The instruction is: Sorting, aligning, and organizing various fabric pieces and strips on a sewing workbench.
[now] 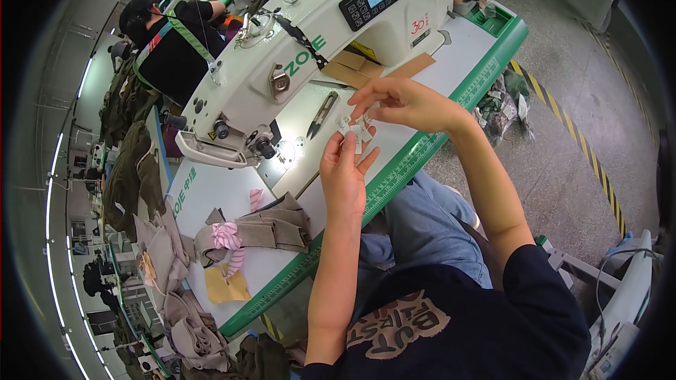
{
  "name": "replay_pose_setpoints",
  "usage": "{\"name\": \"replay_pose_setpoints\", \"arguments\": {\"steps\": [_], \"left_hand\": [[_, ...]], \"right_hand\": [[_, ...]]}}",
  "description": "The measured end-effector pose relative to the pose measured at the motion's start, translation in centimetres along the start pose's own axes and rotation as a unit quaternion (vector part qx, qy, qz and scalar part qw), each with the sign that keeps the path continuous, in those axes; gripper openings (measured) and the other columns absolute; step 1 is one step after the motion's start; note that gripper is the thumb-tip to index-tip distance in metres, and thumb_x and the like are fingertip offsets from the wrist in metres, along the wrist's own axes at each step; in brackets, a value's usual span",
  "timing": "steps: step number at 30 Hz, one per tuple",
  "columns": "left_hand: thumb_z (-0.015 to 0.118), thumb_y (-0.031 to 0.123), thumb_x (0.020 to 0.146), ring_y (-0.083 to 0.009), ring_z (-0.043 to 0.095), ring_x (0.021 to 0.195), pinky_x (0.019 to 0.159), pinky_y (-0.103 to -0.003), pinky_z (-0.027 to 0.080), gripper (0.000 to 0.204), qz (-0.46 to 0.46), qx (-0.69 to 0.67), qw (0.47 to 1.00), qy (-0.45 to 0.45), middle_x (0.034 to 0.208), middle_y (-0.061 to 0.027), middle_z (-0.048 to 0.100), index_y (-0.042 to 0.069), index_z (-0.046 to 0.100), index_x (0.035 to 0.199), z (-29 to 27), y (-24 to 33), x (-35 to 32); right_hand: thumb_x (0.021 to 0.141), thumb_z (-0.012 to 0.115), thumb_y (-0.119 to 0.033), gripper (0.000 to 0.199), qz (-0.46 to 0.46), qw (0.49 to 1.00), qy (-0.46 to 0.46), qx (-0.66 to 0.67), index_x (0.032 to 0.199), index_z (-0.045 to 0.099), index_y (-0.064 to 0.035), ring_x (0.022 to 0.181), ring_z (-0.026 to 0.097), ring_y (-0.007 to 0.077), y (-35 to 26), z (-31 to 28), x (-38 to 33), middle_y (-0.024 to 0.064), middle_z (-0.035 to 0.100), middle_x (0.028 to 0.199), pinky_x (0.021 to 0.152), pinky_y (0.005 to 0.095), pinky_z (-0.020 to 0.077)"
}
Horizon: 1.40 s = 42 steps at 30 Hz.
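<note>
Green-edged table (465, 48), small white printed labels (358, 131), left hand (343, 169) pinching them, right hand (414, 103), grip unclear

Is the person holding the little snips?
No, the little snips lie apart from the right hand and the left hand, which holds small white tags.

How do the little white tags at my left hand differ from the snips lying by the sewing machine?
The white tags are held up in your left hand, while the snips lie on the work surface. The white tags are several small, pale pieces; the snips are one longer, darker tool. Both are near the sewing machine.
</note>
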<state>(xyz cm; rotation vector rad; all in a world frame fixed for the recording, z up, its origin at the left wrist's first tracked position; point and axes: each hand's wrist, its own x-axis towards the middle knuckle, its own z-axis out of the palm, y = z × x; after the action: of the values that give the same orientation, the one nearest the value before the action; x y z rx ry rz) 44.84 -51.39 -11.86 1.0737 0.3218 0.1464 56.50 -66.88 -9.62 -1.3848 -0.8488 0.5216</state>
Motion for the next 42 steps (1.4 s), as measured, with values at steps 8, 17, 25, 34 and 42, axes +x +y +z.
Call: {"name": "replay_pose_setpoints", "arguments": {"steps": [8, 17, 25, 34, 42], "left_hand": [[0.053, 0.019, 0.102, -0.0149, 0.062, 0.111, 0.086, -0.033, 0.058, 0.029, 0.028, 0.031, 0.999, 0.01, 0.117, -0.0091, 0.063, 0.003, 0.054, 0.126, 1.0, 0.5, -0.9], [0.052, 0.02, 0.102, -0.0149, 0.062, 0.11, 0.085, -0.033, 0.058, 0.03, 0.041, 0.046, 0.998, -0.006, 0.118, -0.0092, 0.064, 0.003, 0.054, 0.127, 1.0, 0.8, -1.0], [0.052, 0.017, 0.102, -0.0156, 0.063, 0.111, 0.085, -0.032, 0.058, 0.029, 0.031, 0.039, 0.999, 0.012, 0.117, -0.0089, 0.064, 0.003, 0.054, 0.127, 0.9, 1.0, -0.9], [0.053, 0.017, 0.101, -0.0171, 0.063, 0.111, 0.084, -0.033, 0.058, 0.029, 0.02, 0.029, 0.999, 0.01, 0.119, -0.0089, 0.064, 0.003, 0.054, 0.127, 0.7, 0.9, -0.9], [0.054, 0.018, 0.101, -0.0189, 0.064, 0.111, 0.082, -0.032, 0.058, 0.029, 0.014, 0.029, 0.999, 0.009, 0.12, -0.0095, 0.064, 0.003, 0.055, 0.126, 0.7, 0.8, -0.9]], "right_hand": [[0.095, 0.055, 0.0, 0.032, -0.035, 0.996, 0.069, 0.049, 0.127, 0.054, 0.0008, 0.108, 0.062, 0.0135, 0.8, 0.0, -0.5, 0.0101, 0.068, 0.115, 0.094, 0.0275, 0.0485], [0.091, 0.057, 0.007, 0.038, -0.031, 0.994, 0.099, 0.018, 0.128, 0.054, 0.001, 0.111, 0.062, 0.0142, -0.3, 0.8, -1.1, 0.0107, 0.063, 0.126, 0.093, 0.027, 0.0499], [0.091, 0.057, 0.007, 0.038, -0.053, 0.992, 0.106, 0.049, 0.128, 0.054, 0.0016, 0.116, 0.061, 0.0156, 0.2, 1.2, -1.2, 0.012, 0.063, 0.125, 0.097, 0.0288, 0.0495], [0.093, 0.057, 0.004, 0.032, -0.024, 0.992, 0.107, 0.068, 0.125, 0.056, 0.0019, 0.114, 0.062, 0.0152, 0.1, 1.1, -1.5, 0.0114, 0.066, 0.12, 0.095, 0.0273, 0.0495], [0.093, 0.058, 0.002, 0.029, -0.034, 0.991, 0.107, 0.074, 0.122, 0.058, 0.0012, 0.11, 0.064, 0.0146, 0.1, 1.0, -1.6, 0.011, 0.069, 0.115, 0.094, 0.0268, 0.0499]]}}
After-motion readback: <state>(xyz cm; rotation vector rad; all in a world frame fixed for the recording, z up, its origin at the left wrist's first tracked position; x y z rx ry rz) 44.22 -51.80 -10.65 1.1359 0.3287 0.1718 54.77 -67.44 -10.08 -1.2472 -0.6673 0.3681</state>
